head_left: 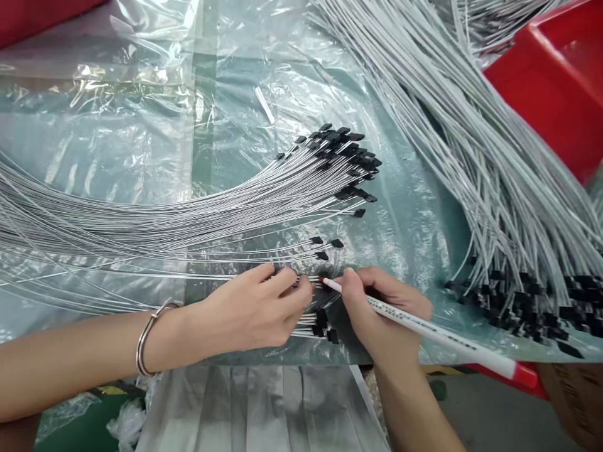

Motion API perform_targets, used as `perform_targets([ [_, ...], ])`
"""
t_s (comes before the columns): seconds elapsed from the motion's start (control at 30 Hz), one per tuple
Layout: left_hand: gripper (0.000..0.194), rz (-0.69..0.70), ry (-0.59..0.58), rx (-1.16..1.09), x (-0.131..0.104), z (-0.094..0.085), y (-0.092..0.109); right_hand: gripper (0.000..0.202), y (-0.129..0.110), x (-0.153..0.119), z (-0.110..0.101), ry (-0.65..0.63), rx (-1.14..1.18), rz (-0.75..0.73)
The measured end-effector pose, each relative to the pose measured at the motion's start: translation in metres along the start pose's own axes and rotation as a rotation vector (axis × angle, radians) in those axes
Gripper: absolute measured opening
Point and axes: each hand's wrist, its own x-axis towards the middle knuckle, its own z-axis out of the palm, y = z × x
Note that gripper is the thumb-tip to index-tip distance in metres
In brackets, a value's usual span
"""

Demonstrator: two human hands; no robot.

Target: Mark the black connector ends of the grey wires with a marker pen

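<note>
My left hand (pixel 264 306) is closed, its fingertips pinching a few thin grey wires (pixel 207 276) close to their black connector ends. In my right hand (pixel 389 314) is a white marker pen (pixel 424 328) with a red tip and a red end. The tip meets the black connector (pixel 325 281) just past my left fingertips; whether it touches cannot be made out. Below my left hand, more black connectors (pixel 323 321) stick out on their wires. A large bundle of wires (pixel 188 220) curves above, ending in many black connectors (pixel 343 150).
Thick bundles of grey wires (pixel 447 113) with black connectors (pixel 518 301) fill the right side, beside a red bin (pixel 556 81). Clear plastic sheeting (pixel 117 144) covers the table. A small white strip (pixel 264 105) lies behind the wires. Another red object (pixel 42 19) shows top left.
</note>
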Motion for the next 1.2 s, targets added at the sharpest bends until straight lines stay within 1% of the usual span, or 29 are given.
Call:
perform_targets([
  [0.13, 0.019, 0.001, 0.001, -0.004, 0.0, -0.001, 0.0, 0.027, 0.0, 0.0, -0.002, 0.037, 0.064, 0.073],
  [0.2, 0.018, -0.001, 0.005, -0.046, 0.0, -0.004, -0.001, 0.027, -0.001, 0.0, -0.003, 0.068, 0.1, 0.107],
  [0.27, 0.018, 0.009, -0.009, -0.158, 0.0, -0.009, -0.001, 0.027, 0.0, 0.0, -0.004, 0.115, 0.15, 0.145],
  [0.33, 0.021, 0.01, -0.053, -0.319, 0.001, -0.014, -0.001, 0.026, 0.001, -0.001, -0.004, 0.166, 0.209, 0.177],
  [0.4, 0.028, -0.053, -0.086, -0.418, 0.002, -0.016, -0.003, 0.026, 0.003, -0.002, -0.003, 0.218, 0.27, 0.201],
  [0.43, 0.031, -0.109, -0.085, -0.407, 0.002, -0.016, -0.004, 0.025, 0.004, -0.002, -0.002, 0.242, 0.295, 0.212],
  [0.5, 0.033, -0.231, -0.057, -0.273, 0.004, -0.013, -0.007, 0.026, 0.006, -0.003, -0.001, 0.276, 0.329, 0.232],
  [0.57, 0.031, -0.283, -0.052, -0.111, 0.004, -0.009, -0.009, 0.027, 0.006, -0.003, -0.002, 0.289, 0.333, 0.238],
  [0.63, 0.032, -0.252, -0.057, -0.015, 0.004, -0.006, -0.01, 0.027, 0.006, -0.002, -0.003, 0.278, 0.318, 0.216],
  [0.7, 0.033, -0.184, -0.063, 0.028, 0.003, -0.004, -0.008, 0.027, 0.005, -0.001, -0.004, 0.241, 0.271, 0.18],
  [0.8, 0.032, -0.127, -0.074, 0.06, 0.001, -0.003, -0.006, 0.027, 0.004, 0.002, -0.004, 0.132, 0.191, 0.12],
  [0.87, 0.033, -0.11, -0.076, 0.063, 0.0, -0.002, -0.005, 0.026, 0.003, 0.003, -0.003, 0.051, 0.142, 0.079],
  [0.93, 0.035, -0.101, -0.066, 0.064, -0.001, -0.002, -0.004, 0.025, 0.002, 0.004, 0.0, 0.0, 0.085, 0.037],
  [1.03, 0.035, -0.101, -0.05, 0.068, 0.001, -0.002, -0.005, 0.026, 0.001, 0.004, 0.003, 0.0, 0.017, -0.008],
  [1.2, 0.028, -0.098, -0.015, 0.07, 0.002, -0.001, -0.004, 0.028, 0.001, 0.004, 0.004, 0.028, -0.038, -0.039],
])
